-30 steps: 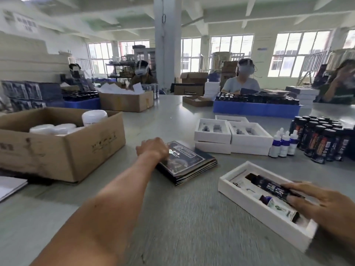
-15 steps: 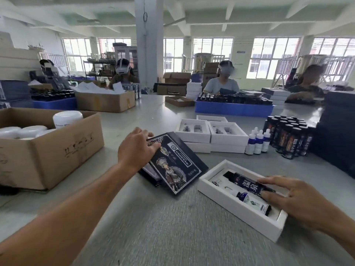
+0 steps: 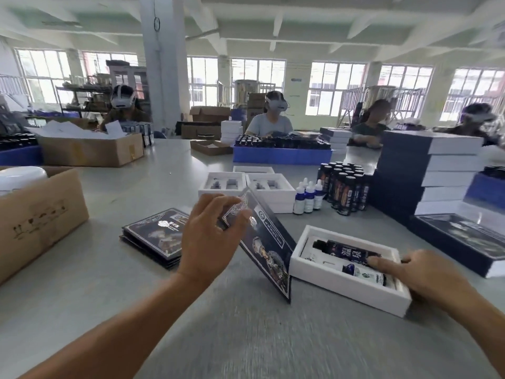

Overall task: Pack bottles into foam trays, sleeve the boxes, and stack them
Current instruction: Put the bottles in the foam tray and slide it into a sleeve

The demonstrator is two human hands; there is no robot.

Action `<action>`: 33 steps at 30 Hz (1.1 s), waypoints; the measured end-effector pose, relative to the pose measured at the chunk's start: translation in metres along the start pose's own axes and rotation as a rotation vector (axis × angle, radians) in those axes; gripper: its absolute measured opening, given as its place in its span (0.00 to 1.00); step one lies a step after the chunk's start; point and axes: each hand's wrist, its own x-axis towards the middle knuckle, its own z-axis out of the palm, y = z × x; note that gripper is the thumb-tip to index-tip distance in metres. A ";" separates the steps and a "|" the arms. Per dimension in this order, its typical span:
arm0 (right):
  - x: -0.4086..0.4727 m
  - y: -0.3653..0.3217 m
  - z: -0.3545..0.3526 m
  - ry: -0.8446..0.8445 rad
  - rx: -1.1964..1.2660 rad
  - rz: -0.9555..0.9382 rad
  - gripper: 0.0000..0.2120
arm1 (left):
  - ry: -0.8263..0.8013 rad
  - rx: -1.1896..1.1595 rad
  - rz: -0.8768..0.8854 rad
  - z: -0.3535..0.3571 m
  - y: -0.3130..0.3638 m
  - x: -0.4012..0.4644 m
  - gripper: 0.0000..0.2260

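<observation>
My left hand [image 3: 209, 237] grips a flat dark printed sleeve [image 3: 266, 246] by its upper end, holding it tilted with its lower corner near the table. Just right of it lies a white foam tray [image 3: 338, 277] holding a dark bottle [image 3: 345, 251] and a small white dropper bottle [image 3: 364, 273]. My right hand [image 3: 415, 274] rests on the tray's right end, its fingertips touching the dark bottle. A pile of flat sleeves [image 3: 157, 236] lies left of my left hand.
Empty foam trays [image 3: 273, 187], three dropper bottles [image 3: 308, 196] and a cluster of dark bottles [image 3: 344, 187] stand behind. Sleeved boxes [image 3: 426, 170] are stacked at the right, one lying flat [image 3: 464, 242]. A cardboard box [image 3: 35, 217] sits left. People work across the table.
My left hand has lifted one sleeve off the pile and carried it right, up against the filled tray. My right hand stays on the tray.
</observation>
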 end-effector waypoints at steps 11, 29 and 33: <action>-0.007 0.011 -0.009 -0.149 0.207 -0.010 0.10 | 0.022 0.108 0.135 0.003 0.022 0.001 0.09; 0.000 0.022 -0.019 -0.141 0.957 0.293 0.12 | 0.035 -0.089 -0.476 -0.005 -0.037 -0.026 0.03; -0.002 0.015 -0.009 -0.145 0.926 0.255 0.13 | 0.039 -0.094 -0.504 -0.004 -0.040 -0.028 0.05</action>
